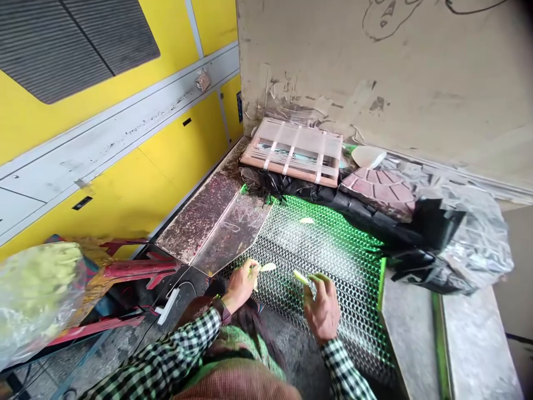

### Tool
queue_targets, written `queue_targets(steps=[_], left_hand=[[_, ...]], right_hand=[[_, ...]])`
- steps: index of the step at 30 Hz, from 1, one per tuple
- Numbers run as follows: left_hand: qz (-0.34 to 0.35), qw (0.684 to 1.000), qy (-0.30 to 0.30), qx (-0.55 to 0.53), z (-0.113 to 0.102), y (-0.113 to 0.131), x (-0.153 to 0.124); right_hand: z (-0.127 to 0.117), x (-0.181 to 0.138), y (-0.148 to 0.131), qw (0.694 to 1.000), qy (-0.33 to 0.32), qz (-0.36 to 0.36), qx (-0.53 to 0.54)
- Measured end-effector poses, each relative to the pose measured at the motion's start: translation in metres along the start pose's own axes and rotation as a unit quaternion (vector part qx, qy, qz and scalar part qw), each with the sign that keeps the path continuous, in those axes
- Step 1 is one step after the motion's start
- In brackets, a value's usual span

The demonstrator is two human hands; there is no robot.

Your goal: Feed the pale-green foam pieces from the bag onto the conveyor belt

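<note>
A metal mesh conveyor belt (287,244), lit green along its far edge, lies in front of me. My left hand (240,286) is closed at the belt's near left side, its fingertips pinching thin pale yellow-green pieces. One flat, leaf-shaped piece (267,267) sits right at those fingertips; whether it is gripped or rests on the mesh, I cannot tell. Over the middle of the belt, my right hand (322,308) pinches a similar slim piece (300,276) between thumb and fingers. Farther up, a single pale piece (307,220) lies on the mesh, apart from both hands.
A clear plastic bag (39,300) full of pale yellow pieces stands at the left by a red frame (141,269). Black plastic wrapping (366,214) borders the belt's far side, below a taped wooden frame (293,150). Yellow machine panels (125,189) rise at the left.
</note>
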State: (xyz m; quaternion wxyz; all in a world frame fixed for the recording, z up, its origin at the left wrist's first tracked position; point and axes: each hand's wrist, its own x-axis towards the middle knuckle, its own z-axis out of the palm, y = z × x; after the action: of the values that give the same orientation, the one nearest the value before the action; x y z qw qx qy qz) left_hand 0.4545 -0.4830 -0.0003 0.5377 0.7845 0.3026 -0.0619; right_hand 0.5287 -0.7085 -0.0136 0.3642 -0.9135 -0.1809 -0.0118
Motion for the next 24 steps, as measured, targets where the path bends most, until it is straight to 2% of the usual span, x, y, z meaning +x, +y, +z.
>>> queue_targets(steps=[2, 4, 6, 10, 14, 17, 20, 22, 24], left_hand=[[0.008, 1.0, -0.012, -0.017, 0.0, 0.004, -0.003], [0.015, 0.999, -0.025, -0.031, 0.004, 0.011, -0.006], [0.028, 0.999, -0.026, -0.033, 0.011, 0.017, -0.007], [0.038, 0.998, -0.033, -0.048, 0.017, 0.022, -0.006], [0.016, 0.997, -0.045, -0.065, 0.017, 0.012, -0.003], [-0.019, 0.999, -0.011, -0.048, 0.017, 0.001, 0.001], [-0.029, 0.999, 0.015, -0.034, 0.018, -0.004, 0.006], [-0.028, 0.999, 0.005, -0.045, 0.019, -0.002, 0.006], [-0.016, 0.997, -0.012, -0.069, 0.021, 0.003, 0.003]], right_hand=[[0.002, -0.002, -0.024, 0.994, -0.055, 0.015, 0.089], [0.008, -0.006, -0.048, 0.967, -0.162, 0.036, 0.196], [0.016, -0.009, -0.066, 0.944, -0.21, 0.051, 0.25], [0.029, -0.011, -0.071, 0.957, -0.155, 0.069, 0.237], [0.031, -0.008, -0.051, 0.946, -0.151, 0.11, 0.266], [0.026, -0.003, -0.031, 0.949, -0.144, 0.133, 0.245], [0.017, 0.005, -0.017, 0.986, -0.103, 0.086, 0.1], [0.011, 0.008, -0.017, 0.997, -0.059, 0.045, 0.016], [0.01, 0.005, -0.029, 0.998, -0.06, 0.023, 0.022]])
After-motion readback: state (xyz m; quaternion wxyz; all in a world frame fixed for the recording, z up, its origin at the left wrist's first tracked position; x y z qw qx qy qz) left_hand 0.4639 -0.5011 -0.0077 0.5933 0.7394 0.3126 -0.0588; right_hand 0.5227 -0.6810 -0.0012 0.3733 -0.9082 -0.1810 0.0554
